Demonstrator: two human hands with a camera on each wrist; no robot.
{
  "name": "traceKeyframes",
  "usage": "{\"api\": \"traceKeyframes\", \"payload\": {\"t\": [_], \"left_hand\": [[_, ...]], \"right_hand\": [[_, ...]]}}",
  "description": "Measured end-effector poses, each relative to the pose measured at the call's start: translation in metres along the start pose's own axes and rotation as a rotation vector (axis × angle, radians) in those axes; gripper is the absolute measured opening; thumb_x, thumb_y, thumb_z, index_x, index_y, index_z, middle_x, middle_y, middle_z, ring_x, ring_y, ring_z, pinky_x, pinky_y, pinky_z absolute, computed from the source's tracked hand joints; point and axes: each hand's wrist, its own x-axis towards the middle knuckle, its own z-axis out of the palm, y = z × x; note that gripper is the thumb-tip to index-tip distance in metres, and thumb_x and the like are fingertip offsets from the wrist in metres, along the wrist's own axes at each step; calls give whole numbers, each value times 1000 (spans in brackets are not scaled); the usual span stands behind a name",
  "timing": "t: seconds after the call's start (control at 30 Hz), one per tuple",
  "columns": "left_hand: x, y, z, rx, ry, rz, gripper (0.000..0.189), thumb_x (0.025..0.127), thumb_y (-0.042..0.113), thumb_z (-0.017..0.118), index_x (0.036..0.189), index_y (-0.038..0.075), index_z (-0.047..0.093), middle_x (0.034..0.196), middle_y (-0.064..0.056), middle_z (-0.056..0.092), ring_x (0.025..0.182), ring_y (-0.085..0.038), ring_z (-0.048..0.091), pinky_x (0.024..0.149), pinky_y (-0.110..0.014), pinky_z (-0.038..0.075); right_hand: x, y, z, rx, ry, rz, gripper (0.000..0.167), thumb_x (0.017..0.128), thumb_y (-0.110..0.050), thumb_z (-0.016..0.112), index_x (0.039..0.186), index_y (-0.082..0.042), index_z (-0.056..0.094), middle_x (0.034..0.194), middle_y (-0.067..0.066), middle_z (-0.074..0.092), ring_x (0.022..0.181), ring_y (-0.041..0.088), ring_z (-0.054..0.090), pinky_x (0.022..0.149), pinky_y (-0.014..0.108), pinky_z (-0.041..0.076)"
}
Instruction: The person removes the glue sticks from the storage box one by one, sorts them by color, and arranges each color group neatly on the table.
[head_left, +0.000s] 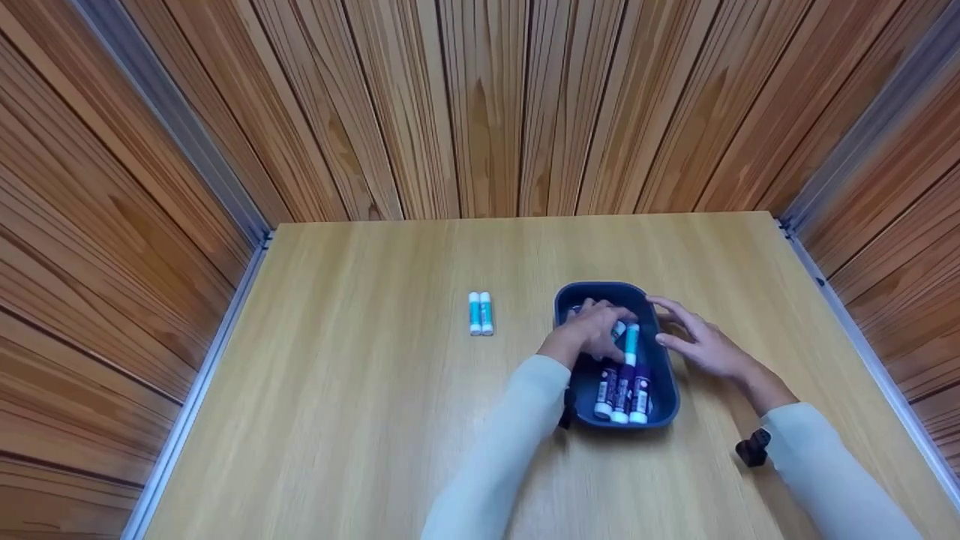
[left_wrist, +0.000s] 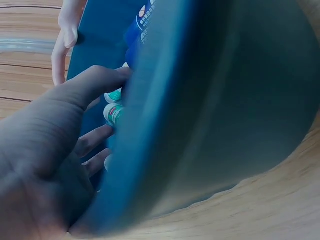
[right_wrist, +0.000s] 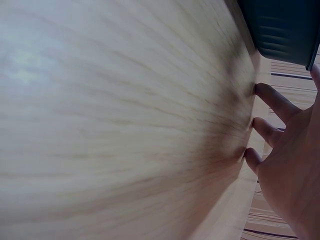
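Note:
A dark blue bin (head_left: 666, 401) holds several glue sticks, some purple-labelled with white ends, some teal. My left hand (head_left: 596, 330) reaches over its left rim, fingers spread among the sticks. In the left wrist view, two teal glue stick ends (left_wrist: 114, 114) show between the thumb and the fingers, and the bin wall hides part of the fingers. Purple glue sticks (head_left: 622, 390) lie side by side in the bin's near end. At the bin's right side is my right hand (head_left: 701, 345), its index finger at the rim and other fingertips down by the tabletop (right_wrist: 125, 125).
Two teal glue sticks (head_left: 481, 313) with white ends stand close together on the wooden table (head_left: 337, 375), left of the bin. Wood-panelled walls (head_left: 487, 112) with metal edge rails (head_left: 202, 367) enclose the table at the back and sides.

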Motion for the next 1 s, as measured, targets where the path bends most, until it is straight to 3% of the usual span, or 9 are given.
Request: {"api": "traceKeyframes", "payload": {"t": [0.47, 0.7, 1.0], "left_hand": [[1, 10, -2, 55, -30, -57, 80, 98, 45, 89, 167, 48, 49, 179, 13, 42, 169, -18, 31, 146, -50, 23], [2, 9, 3, 134, -18, -40, 89, 95, 56, 87, 171, 50, 41, 184, 13, 34, 175, -21, 24, 146, -53, 23], [4, 3, 5, 84, 20, -19, 84, 96, 56, 87, 169, 47, 47, 180, 10, 41, 171, -21, 30, 145, -54, 25]], "right_hand": [[0, 2, -1, -14, -2, -14, 69, 119, -32, 55, 180, -26, 23, 179, 30, 39, 164, 62, 37, 125, 91, 27], [1, 2, -2, -17, 0, -11, 68, 119, -33, 55, 180, -27, 24, 179, 29, 39, 164, 62, 37, 124, 91, 26], [2, 4, 0, 1, 0, -21, 69, 119, -31, 56, 180, -23, 24, 178, 30, 40, 163, 62, 39, 125, 91, 27]]}}
